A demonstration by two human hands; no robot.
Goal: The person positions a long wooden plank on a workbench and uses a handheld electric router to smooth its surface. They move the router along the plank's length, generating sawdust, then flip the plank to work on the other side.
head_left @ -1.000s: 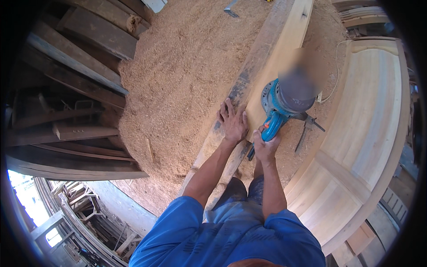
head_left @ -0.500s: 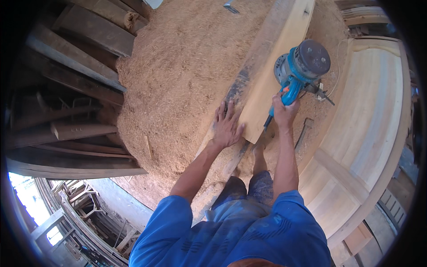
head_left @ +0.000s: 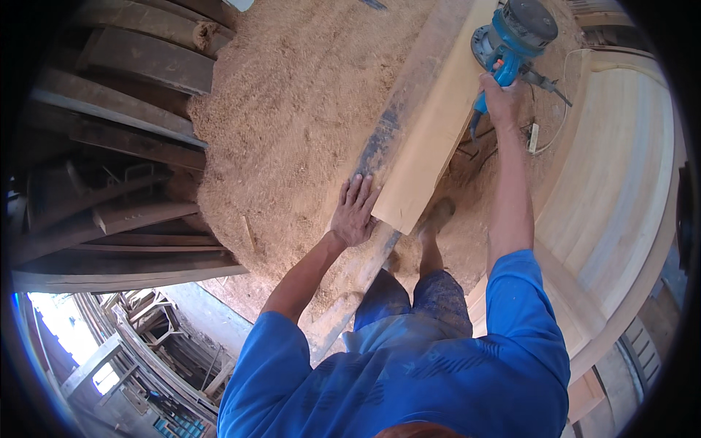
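A router (head_left: 527, 31) with a dark round motor and teal body rests at the right edge of a pale wooden plank (head_left: 431, 157), toward its far part. My right hand (head_left: 501, 102) is wrapped round its teal handle, the arm stretched well forward. The plank lies on a worn, dark-stained beam (head_left: 383, 135) that runs from near my legs to the far edge. My left hand (head_left: 355, 213) lies flat on the beam, fingers spread, beside the near left corner of the plank. The router's bit is hidden beneath its base.
Wood shavings (head_left: 285, 124) cover the floor. A large pale wooden panel (head_left: 606, 182) stands to my right, with a thin cord (head_left: 564, 124) beside it. Dark boards (head_left: 139, 58) are stacked at the left, and scrap wood (head_left: 157, 317) lies at lower left. My bare foot (head_left: 438, 217) is near the plank's end.
The router has travelled farther along the plank, away from me, with my right hand on it. My left hand has shifted slightly back and left.
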